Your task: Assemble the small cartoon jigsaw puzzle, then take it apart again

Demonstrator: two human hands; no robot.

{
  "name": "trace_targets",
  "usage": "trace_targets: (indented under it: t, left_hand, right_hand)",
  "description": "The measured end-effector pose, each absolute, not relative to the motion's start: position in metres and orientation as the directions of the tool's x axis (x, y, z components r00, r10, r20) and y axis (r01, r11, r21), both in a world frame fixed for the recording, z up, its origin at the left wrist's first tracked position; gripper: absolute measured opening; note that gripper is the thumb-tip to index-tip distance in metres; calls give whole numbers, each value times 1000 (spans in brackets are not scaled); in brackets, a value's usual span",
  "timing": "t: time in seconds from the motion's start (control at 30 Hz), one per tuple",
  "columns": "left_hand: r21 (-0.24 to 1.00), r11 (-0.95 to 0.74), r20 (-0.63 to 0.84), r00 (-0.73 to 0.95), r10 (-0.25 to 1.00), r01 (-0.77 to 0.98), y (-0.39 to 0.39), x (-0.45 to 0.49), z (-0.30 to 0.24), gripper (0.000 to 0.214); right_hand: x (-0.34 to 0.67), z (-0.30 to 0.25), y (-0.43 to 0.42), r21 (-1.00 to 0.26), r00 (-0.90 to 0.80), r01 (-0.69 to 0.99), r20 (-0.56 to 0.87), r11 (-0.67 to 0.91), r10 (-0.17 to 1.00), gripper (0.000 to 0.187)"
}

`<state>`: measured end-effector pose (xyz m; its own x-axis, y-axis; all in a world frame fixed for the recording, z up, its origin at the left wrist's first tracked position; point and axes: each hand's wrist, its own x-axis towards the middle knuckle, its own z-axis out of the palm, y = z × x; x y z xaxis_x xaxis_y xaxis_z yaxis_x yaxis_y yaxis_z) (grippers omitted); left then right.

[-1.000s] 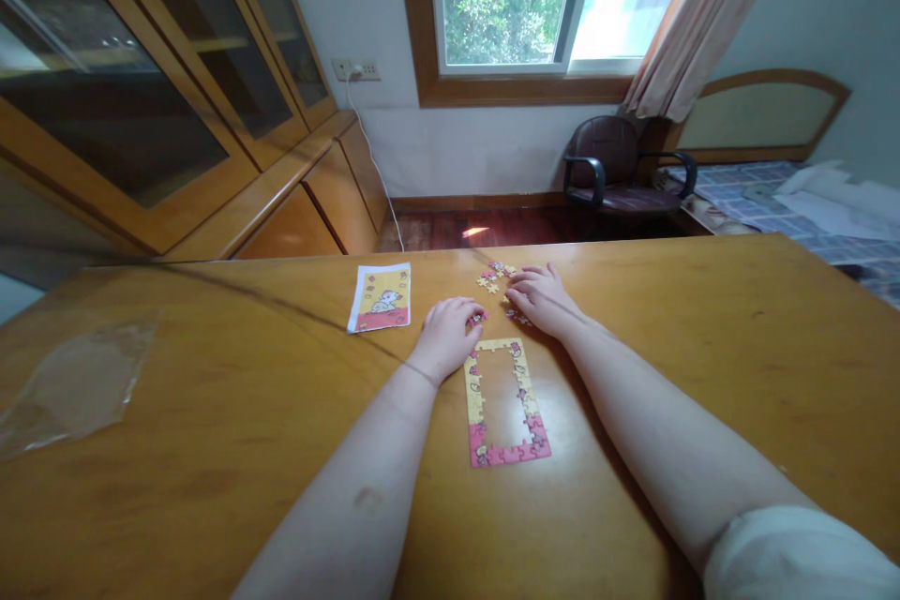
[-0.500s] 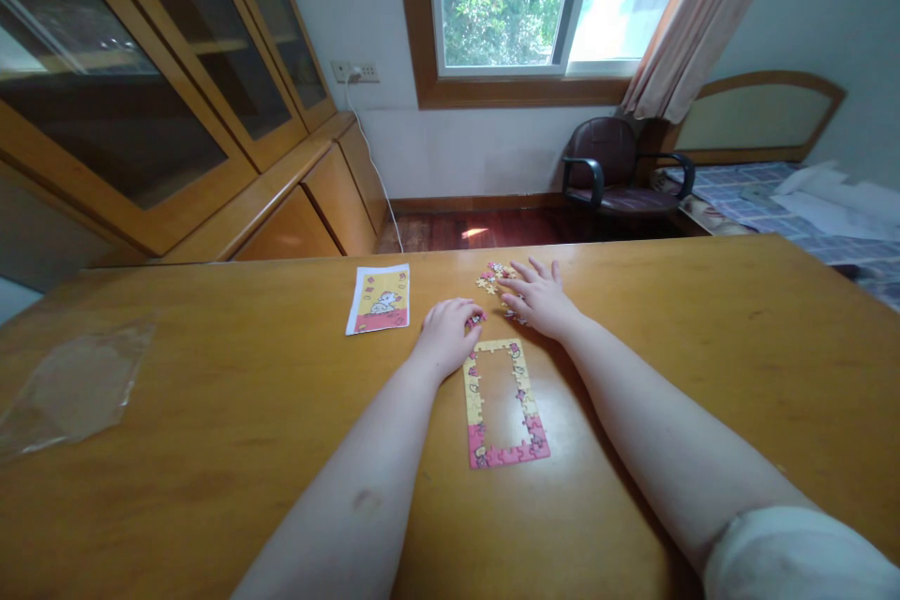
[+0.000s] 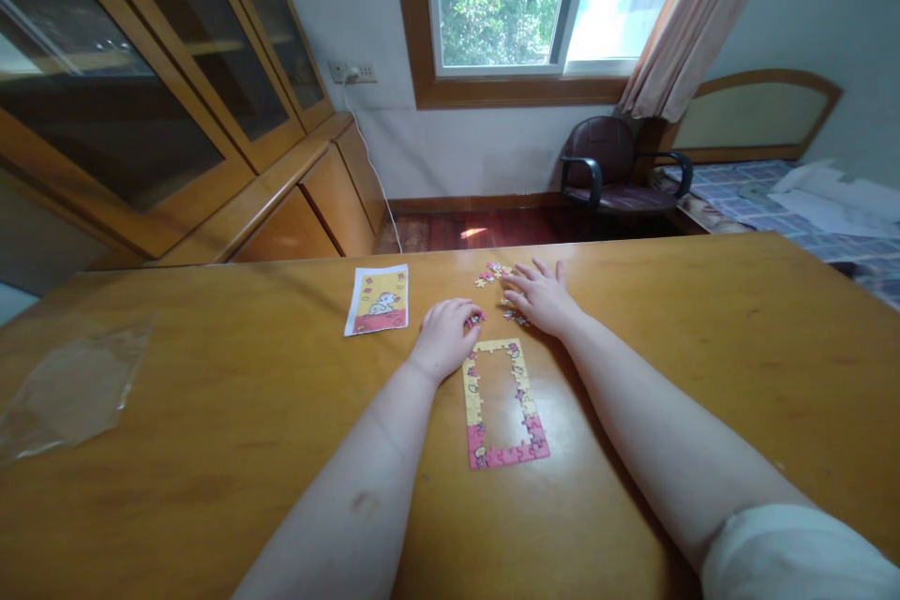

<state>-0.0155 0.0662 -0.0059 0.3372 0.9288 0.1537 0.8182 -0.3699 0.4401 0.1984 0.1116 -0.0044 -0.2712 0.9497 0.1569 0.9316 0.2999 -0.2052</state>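
Note:
On the wooden table [image 3: 246, 394] lies the border of a jigsaw puzzle [image 3: 474, 408], joined into a yellow and pink frame with bare tabletop inside. My left hand [image 3: 444, 336] rests just above its upper left corner, fingers curled and thumb bent around a few puzzle pieces [image 3: 476, 319]. Part of those pieces is hidden by the hand. To the right, my right hand [image 3: 545, 298] is open, fingers spread over the edge of the loose pieces. Some loose puzzle pieces [image 3: 490, 275] lie beyond the fingertips, and others [image 3: 517, 316] sit beneath and beside the right thumb.
A reference picture card [image 3: 380, 302] with a white animal lies left of my left hand. Farther left is a clear plastic bag [image 3: 74, 384]. Past the table's far edge stand a cabinet [image 3: 281, 206], an office chair [image 3: 608, 169] and a bed [image 3: 766, 187].
My right hand has shifted slightly to the right with its fingers drawn in a little, showing more of the pieces by its thumb. My left hand has stayed nearly still.

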Motion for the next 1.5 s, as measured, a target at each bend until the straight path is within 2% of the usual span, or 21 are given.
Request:
trace_targets:
  t: [0.07, 0.17, 0.37, 0.63, 0.8, 0.93, 1.13, 1.27, 1.4, 1.5]
  left_hand:
    - [441, -369, 150, 338, 929, 818, 66, -16, -7, 25]
    - [443, -368, 147, 339, 929, 818, 66, -16, -7, 26]
    - [451, -359, 138, 334, 932, 817, 65, -16, -4, 25]
    - [454, -350, 129, 328, 936, 819, 66, -15, -3, 26]
    - [450, -357, 146, 326, 934, 819, 66, -15, -5, 26]
    - [450, -369, 152, 337, 929, 813, 66, -16, -7, 26]
    - [446, -351, 134, 326, 936, 824, 66, -15, -4, 26]
    - [442, -354, 135, 329, 934, 824, 65, -14, -2, 24]
    - [436, -353, 148, 321, 935, 827, 65, -15, -4, 29]
    - [415, -371, 146, 342, 928, 831, 65, -16, -7, 40]
  right_hand:
    - [197, -7, 112, -198, -325, 918, 123, 344, 938, 46]
    - [197, -9, 113, -208, -306, 924, 96, 320, 947, 48]
    - [198, -8, 114, -227, -267, 928, 149, 296, 952, 44]
    - [201, -14, 117, -202, -56, 975, 154, 87, 987, 47]
    - [200, -14, 116, -180, -262, 941, 152, 287, 953, 54]
    - [198, -8, 113, -216, -264, 931, 165, 296, 950, 44]
    - [193, -4, 107, -263, -293, 901, 222, 346, 930, 39]
    - [187, 2, 102, -290, -406, 844, 204, 451, 891, 38]
    - [183, 7, 97, -331, -581, 738, 130, 588, 803, 37]
    - [182, 6, 98, -313, -589, 736, 140, 600, 796, 39]
